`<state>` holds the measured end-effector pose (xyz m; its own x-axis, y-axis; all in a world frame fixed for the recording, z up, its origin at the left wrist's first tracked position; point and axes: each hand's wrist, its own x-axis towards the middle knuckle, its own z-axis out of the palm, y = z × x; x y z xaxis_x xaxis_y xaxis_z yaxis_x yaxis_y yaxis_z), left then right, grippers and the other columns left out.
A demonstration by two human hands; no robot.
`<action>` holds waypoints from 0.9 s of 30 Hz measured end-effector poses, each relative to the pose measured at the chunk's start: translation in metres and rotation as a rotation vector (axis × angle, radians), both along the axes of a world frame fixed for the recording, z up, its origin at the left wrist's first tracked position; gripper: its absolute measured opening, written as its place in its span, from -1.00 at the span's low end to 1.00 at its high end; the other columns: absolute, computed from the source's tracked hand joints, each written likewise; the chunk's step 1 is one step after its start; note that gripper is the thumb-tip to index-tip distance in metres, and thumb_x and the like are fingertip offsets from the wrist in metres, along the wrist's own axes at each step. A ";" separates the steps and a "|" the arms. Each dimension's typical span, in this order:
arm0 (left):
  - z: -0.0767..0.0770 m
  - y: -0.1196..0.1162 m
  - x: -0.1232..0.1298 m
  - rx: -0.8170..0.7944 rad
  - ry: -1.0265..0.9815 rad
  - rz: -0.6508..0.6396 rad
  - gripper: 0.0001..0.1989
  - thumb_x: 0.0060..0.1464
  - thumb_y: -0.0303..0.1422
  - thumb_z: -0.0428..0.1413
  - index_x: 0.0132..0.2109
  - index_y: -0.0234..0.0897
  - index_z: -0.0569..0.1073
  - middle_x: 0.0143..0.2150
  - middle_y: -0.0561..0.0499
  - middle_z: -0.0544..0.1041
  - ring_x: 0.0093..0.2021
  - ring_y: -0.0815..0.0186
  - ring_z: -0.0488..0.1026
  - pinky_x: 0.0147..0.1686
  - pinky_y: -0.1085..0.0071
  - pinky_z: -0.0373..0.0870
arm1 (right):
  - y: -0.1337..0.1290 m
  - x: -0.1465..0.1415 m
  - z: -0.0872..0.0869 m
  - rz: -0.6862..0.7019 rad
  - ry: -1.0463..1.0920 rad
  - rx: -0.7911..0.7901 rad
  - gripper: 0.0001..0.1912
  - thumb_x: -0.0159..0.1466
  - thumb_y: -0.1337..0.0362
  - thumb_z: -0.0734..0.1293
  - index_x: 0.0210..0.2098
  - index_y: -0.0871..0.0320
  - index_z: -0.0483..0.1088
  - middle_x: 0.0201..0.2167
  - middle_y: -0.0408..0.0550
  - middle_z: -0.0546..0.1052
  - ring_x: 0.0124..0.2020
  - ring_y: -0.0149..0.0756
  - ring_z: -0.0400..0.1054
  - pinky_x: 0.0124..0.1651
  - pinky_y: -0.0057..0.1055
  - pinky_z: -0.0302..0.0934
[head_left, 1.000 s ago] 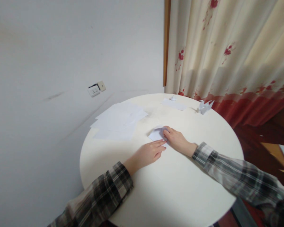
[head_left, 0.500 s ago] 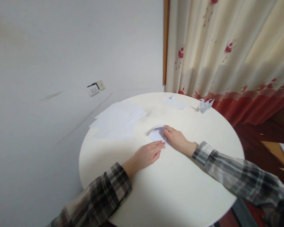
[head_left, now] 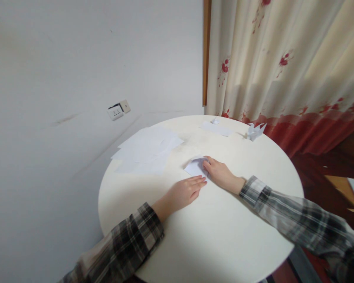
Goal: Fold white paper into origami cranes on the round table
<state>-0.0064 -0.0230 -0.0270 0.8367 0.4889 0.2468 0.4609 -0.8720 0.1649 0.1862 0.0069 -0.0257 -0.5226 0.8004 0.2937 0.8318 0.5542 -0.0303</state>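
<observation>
A small folded piece of white paper lies on the round white table, with one flap raised along its far side. My right hand grips the paper's right side, thumb on the inside of the raised flap and fingers curled behind it. My left hand rests palm down at the paper's near corner. Its fingers are stretched out and lie over that edge, pressing it to the table. The near tip of the paper is hidden under those fingers.
Loose white sheets overlap at the table's left. Towards the back lie a paper strip with a tiny folded paper piece and a white paper crane. A wall socket and a flowered curtain are beyond.
The fingertips of my left hand have slid very slightly to the right along the paper's near edge. My right hand and the folded paper stay in place.
</observation>
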 end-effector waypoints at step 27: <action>0.001 0.000 0.001 -0.020 0.018 -0.001 -0.62 0.11 -0.51 -0.13 0.08 -0.37 0.32 0.14 -0.09 0.33 0.18 0.37 0.19 0.19 0.36 0.12 | 0.000 0.000 -0.001 -0.013 -0.029 0.010 -0.80 0.32 0.35 0.07 -0.09 0.23 0.19 0.03 0.13 0.27 -0.19 -0.28 0.33 -0.32 -0.44 0.27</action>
